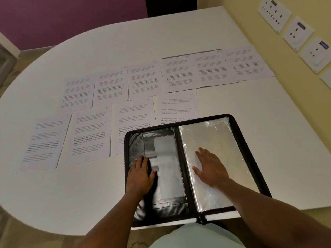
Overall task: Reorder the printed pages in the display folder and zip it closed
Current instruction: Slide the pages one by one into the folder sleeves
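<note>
The left hand [141, 173] lies flat, palm down and fingers loosely spread, on the dark inner cover of the open display folder [250, 149], holding nothing; its fingertips reach the edge of a pale pocket [168, 165] stitched into that cover. The right hand [208, 166] is likewise flat and open, fingers spread wide, pressing on the shiny clear sleeves [215, 138] that fill the folder's right half, and it too grips nothing. Between the two hands runs the folder's dark spine, and a black zipper band frames the whole case, with the zipper pull [202, 219] hanging at the near edge, just beside the person's pale clothing. The folder sits at the near edge of a white table [89, 194], directly under both hands, its near corner overhanging slightly. Beyond the hands, the printed pages [89, 135] lie face up in two rows across the table: four in the nearer row, the two rightmost partly tucked under the folder's far edge, and six in the farther row, side by side and slightly overlapping. On the yellow wall to the right are white socket plates [298, 30].
</note>
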The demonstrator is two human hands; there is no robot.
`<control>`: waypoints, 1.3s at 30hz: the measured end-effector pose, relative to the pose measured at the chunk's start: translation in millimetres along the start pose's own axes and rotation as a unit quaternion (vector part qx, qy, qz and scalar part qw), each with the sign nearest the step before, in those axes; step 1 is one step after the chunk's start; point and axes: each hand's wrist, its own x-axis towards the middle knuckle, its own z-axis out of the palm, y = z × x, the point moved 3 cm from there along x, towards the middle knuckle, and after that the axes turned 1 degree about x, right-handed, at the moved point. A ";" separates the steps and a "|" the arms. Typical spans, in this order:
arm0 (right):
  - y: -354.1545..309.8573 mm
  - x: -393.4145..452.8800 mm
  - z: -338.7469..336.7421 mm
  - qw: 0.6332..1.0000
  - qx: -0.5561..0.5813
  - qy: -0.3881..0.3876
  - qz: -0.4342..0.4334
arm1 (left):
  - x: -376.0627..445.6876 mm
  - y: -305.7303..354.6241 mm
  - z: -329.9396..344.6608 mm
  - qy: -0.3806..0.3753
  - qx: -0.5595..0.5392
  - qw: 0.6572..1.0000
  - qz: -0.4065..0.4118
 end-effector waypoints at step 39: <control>-257.5 245.1 -68.5 0.957 0.279 0.030 -0.080 | 160.4 -168.6 -154.8 0.211 -0.240 0.927 -0.196</control>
